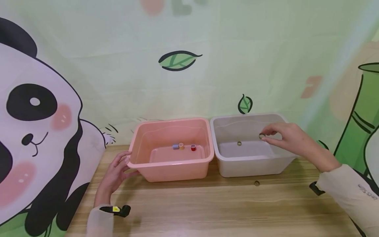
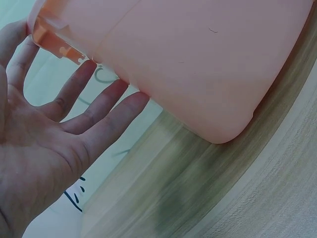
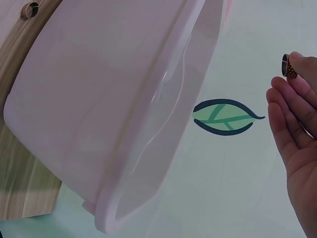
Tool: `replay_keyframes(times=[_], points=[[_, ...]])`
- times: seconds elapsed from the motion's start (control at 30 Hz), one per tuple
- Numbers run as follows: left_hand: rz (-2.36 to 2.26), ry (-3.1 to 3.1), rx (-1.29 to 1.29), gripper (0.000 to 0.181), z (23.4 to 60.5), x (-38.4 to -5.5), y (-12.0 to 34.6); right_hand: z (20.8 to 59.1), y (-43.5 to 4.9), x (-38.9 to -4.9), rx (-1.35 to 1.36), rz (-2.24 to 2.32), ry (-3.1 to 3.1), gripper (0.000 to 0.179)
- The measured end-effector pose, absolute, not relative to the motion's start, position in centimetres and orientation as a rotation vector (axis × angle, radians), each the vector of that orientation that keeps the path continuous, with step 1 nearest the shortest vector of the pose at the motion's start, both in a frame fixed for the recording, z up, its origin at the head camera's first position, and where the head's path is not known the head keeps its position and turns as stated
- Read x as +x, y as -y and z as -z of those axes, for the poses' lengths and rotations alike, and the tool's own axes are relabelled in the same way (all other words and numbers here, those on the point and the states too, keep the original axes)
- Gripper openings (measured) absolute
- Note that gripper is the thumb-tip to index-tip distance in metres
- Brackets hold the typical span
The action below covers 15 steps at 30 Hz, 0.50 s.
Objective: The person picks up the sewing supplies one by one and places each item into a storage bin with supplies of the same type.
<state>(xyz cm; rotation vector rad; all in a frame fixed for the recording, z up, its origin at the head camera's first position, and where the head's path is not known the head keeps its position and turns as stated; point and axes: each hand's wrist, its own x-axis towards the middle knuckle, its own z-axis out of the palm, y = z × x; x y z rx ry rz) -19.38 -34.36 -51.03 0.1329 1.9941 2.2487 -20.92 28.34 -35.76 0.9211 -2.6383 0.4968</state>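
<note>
My right hand point(image 1: 287, 137) pinches a brass-coloured ring point(image 1: 262, 136) between thumb and finger above the grey basin point(image 1: 251, 159). In the right wrist view the held ring point(image 3: 289, 66) shows a dotted outer band. A similar ring point(image 1: 239, 143) lies inside the grey basin, and another ring point(image 1: 256, 183) is on the table in front of it. At the far left, my left hand point(image 1: 113, 172) rests against the rim and side of the pink basin point(image 1: 174, 171). In the left wrist view, its spread, mostly straight fingers point(image 2: 106, 116) touch the basin's wall.
Inside the pink basin lie several small rings or spools: a blue one point(image 1: 175, 146), a tan one point(image 1: 181, 145) and a red one point(image 1: 193, 147). Both basins stand side by side on a wooden table point(image 1: 207, 207), against a printed backdrop point(image 1: 118, 65).
</note>
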Motion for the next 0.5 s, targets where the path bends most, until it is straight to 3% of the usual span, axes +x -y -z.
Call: replay_keyframes(times=[0.5], points=[[-2.254, -1.99, 0.127, 0.033, 50.9, -19.21, 34.2, 35.42, -27.94, -21.83, 0.903, -0.486, 2.705, 0.016]])
